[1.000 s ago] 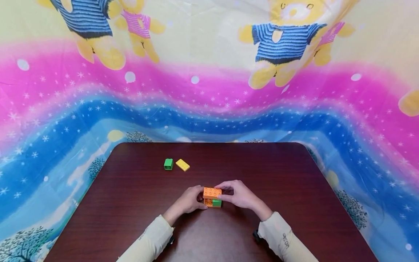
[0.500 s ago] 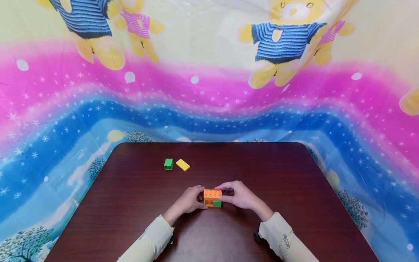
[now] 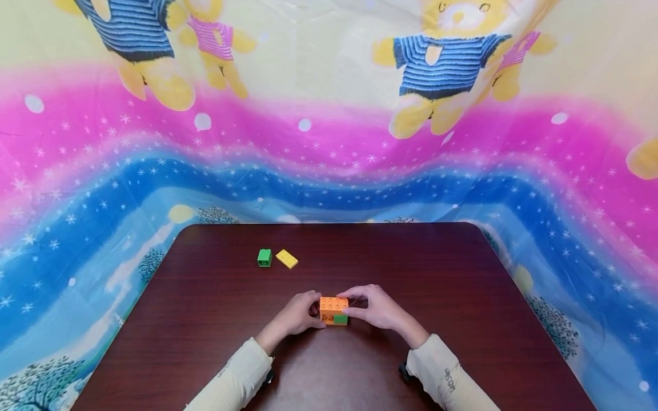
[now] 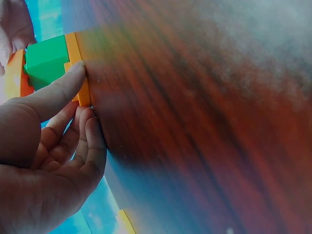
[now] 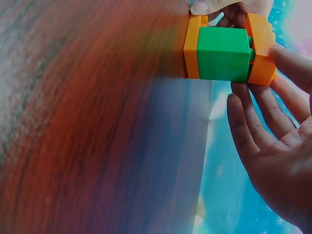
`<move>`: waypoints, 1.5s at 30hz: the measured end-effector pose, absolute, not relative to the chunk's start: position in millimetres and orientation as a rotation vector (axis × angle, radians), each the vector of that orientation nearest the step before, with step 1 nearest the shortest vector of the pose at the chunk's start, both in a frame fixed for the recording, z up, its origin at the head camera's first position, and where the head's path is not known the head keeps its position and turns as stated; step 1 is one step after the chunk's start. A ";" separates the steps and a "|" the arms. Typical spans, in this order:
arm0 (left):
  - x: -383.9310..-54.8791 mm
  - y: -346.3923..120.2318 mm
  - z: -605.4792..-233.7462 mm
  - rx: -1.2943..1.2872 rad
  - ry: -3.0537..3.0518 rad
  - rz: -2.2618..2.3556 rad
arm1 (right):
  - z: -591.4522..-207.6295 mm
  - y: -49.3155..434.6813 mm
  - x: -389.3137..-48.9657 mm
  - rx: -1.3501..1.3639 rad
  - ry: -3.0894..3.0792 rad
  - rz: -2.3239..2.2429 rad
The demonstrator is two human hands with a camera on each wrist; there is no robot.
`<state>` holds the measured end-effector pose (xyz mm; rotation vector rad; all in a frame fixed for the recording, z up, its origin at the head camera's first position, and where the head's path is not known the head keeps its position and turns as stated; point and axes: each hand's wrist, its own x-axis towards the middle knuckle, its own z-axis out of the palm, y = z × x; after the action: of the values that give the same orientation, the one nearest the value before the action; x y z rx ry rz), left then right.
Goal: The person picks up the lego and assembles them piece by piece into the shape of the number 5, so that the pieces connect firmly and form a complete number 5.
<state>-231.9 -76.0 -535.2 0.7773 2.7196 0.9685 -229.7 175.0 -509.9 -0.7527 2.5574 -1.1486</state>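
In the head view, a small stack of toy building bricks stands on the table. An orange base plate lies at the bottom, pinched at one end between thumb and fingers of my left hand. On that plate stands a green brick, at the right end of the stack. My right hand pinches an orange brick over the green one. Green studs show in a narrow gap beneath the tilted orange brick in the right wrist view. Part of the plate is hidden by the left hand.
Farther back on the dark wooden table, left of the stack, lie a loose green brick and a flat yellow brick. A patterned cloth hangs behind the table.
The upper orange brick has come down a little toward the green one, mostly in the first half second. The right hand has lowered slightly; the left hand stays in place.
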 end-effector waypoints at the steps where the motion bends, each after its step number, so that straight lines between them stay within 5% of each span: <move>1: -232.0 -76.0 -535.2 0.778 2.719 0.968 | -509.8 175.0 -229.4 -0.751 2.560 -1.150; 45: -231.0 -75.5 -534.2 0.786 2.703 0.987 | -508.7 175.9 -227.0 -0.785 2.584 -1.129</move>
<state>-231.0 -75.5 -534.2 0.7860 2.7031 0.9872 -227.0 175.9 -508.7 -0.7855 2.5839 -1.1295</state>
